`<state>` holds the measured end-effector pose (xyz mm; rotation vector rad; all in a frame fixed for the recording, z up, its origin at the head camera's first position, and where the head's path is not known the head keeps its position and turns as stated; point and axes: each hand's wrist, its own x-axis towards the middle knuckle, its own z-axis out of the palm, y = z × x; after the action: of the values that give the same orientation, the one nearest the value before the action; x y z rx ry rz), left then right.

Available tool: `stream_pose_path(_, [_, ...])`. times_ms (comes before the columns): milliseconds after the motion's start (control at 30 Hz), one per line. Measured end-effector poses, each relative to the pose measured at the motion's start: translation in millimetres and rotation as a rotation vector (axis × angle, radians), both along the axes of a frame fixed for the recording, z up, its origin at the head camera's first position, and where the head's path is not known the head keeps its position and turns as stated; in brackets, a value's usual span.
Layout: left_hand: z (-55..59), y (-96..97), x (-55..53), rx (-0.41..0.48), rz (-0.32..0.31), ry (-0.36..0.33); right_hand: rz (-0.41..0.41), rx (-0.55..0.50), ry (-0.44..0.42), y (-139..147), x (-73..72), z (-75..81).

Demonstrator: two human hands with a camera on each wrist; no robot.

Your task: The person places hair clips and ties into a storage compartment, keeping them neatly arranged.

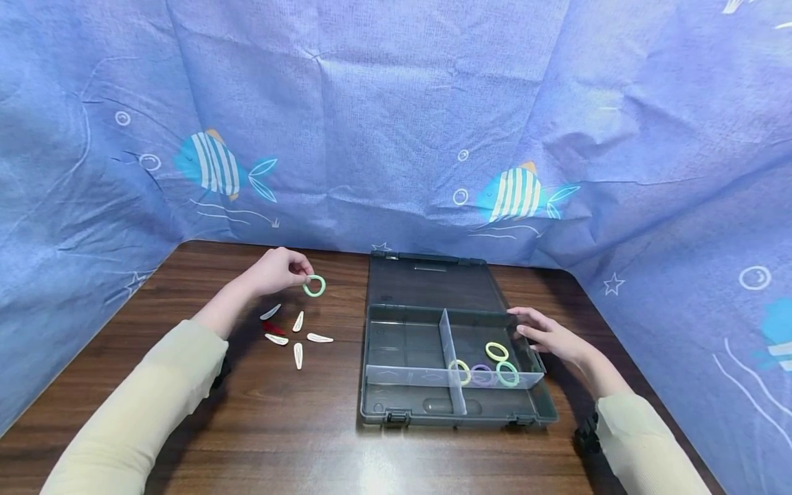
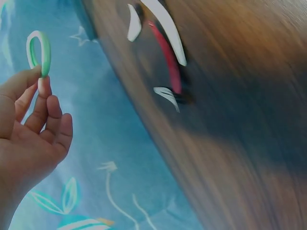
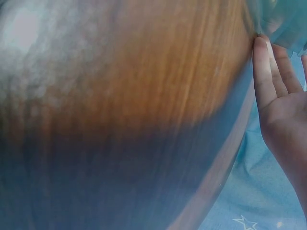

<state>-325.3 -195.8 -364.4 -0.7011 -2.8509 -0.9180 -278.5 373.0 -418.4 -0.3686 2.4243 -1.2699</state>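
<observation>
My left hand (image 1: 278,271) pinches a light green hair tie (image 1: 315,286) between thumb and fingertips, held up over the back left of the table. In the left wrist view the hair tie (image 2: 45,55) stands above the fingertips. Just below this hand lie several white snap hair clips (image 1: 320,338) and a red one (image 1: 273,328). My right hand (image 1: 551,337) rests at the right side of an open grey plastic box (image 1: 402,417), its fingers fairly straight in the right wrist view, fingertips at the box edge. Yellow (image 1: 497,352), purple (image 1: 482,375) and green hair ties (image 1: 507,374) lie in its right back compartment.
Clear dividers (image 1: 447,337) split the box into compartments. Its lid (image 1: 433,282) lies folded back toward the rear edge. A blue fish-print curtain (image 1: 383,137) encloses the back and sides of the dark wooden table (image 1: 278,440).
</observation>
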Motion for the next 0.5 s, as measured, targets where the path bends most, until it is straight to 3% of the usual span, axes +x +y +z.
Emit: stream_pose_path(500, [29.3,32.0,19.1,0.043,-0.02,0.049,0.044,-0.026,0.012,4,-2.2,-0.3])
